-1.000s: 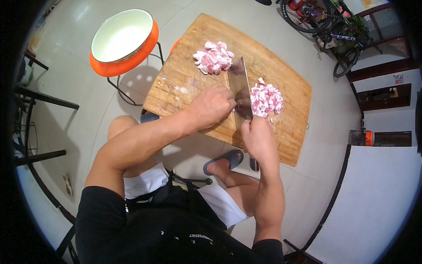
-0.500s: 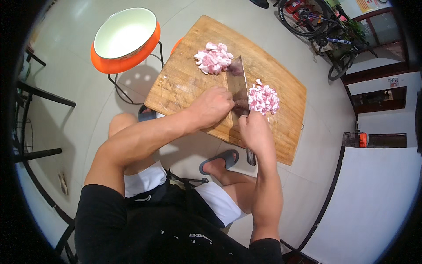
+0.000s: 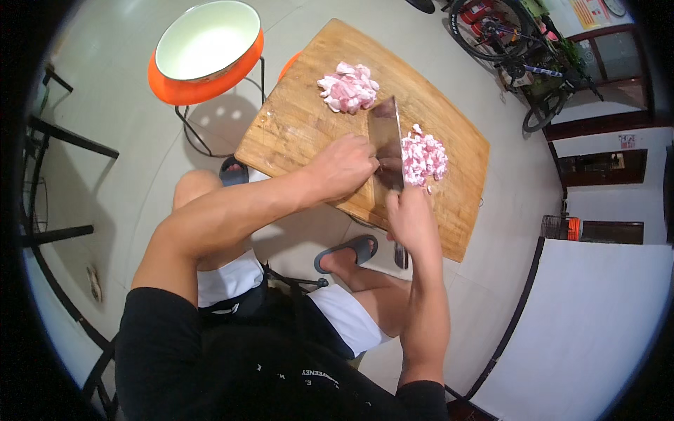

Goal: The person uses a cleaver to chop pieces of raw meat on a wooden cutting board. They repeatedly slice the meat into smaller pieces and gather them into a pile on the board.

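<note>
My right hand (image 3: 412, 217) is wrapped round the handle of a cleaver (image 3: 386, 133), whose broad blade stands on edge over a wooden cutting board (image 3: 302, 105). Close against the blade's left side, my left hand (image 3: 345, 167) is closed with its fingers curled under. Whatever it pinches is hidden by the fingers and the blade. A heap of pink and white raw meat pieces (image 3: 349, 87) lies beyond my left hand. Right of the blade sits a pile of finely diced meat (image 3: 424, 156), close to my right hand's knuckles.
A white enamel basin (image 3: 207, 42) rests on an orange stool (image 3: 168, 91) left of the board. Below the board are my feet in grey slippers (image 3: 364, 251). Bicycles (image 3: 491, 31) stand at the far right, and black furniture legs (image 3: 74, 137) jut in from the left.
The whole view has shifted slightly. Both hands keep nearly the same pose, with the cleaver still beside my left fingers; the two meat piles look much the same.
</note>
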A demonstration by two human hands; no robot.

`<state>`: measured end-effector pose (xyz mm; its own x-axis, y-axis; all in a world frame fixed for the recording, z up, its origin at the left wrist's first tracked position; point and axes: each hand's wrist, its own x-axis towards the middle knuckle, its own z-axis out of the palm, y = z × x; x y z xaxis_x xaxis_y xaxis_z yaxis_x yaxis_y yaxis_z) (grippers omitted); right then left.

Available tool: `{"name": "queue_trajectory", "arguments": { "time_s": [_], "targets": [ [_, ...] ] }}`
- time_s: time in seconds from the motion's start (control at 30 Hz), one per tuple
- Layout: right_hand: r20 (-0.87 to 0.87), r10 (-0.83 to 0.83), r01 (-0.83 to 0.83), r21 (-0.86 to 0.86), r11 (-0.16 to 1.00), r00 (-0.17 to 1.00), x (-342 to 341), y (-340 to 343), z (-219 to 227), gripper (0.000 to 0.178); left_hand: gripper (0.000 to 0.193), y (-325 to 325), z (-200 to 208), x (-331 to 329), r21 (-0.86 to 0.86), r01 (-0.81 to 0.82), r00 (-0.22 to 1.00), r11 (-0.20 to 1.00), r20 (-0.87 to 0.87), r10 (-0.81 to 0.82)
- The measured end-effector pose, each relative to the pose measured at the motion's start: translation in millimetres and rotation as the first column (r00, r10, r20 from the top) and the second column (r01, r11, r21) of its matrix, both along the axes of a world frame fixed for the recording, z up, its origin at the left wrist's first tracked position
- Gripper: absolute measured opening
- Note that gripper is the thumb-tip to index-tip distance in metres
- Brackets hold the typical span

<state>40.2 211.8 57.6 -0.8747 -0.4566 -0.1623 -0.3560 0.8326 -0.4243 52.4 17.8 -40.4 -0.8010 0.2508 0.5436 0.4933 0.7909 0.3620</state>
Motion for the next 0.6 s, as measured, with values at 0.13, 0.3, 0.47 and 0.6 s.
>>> {"name": "queue_trajectory", "arguments": {
  "time_s": [0.13, 0.3, 0.47, 0.6],
  "targets": [
    [0.007, -0.01, 0.009, 0.102, 0.995, 1.0, -14.6, -19.7, 5.3, 0.042, 0.013, -3.8, 5.3, 1.4, 0.01, 0.016, 1.0, 1.0, 0.0, -0.016],
    [0.169, -0.107, 0.078, 0.17, 0.982, 0.98, 15.7, 7.3, 26.9, 0.04, 0.012, -16.4, -4.0, -5.1, 0.002, -0.113, 0.993, 0.994, -0.013, 0.113],
    [0.16, -0.142, 0.122, 0.125, 0.985, 0.977, 15.9, 5.3, 18.4, 0.041, 0.012, -14.9, 9.6, -1.9, 0.018, -0.004, 0.999, 1.0, 0.033, 0.004],
    [-0.036, -0.004, 0.008, 0.108, 0.994, 0.999, -29.8, -4.8, -15.5, 0.038, 0.011, -9.4, 8.3, 1.2, 0.03, 0.1, 0.992, 0.995, 0.072, -0.102]
  ]
}}
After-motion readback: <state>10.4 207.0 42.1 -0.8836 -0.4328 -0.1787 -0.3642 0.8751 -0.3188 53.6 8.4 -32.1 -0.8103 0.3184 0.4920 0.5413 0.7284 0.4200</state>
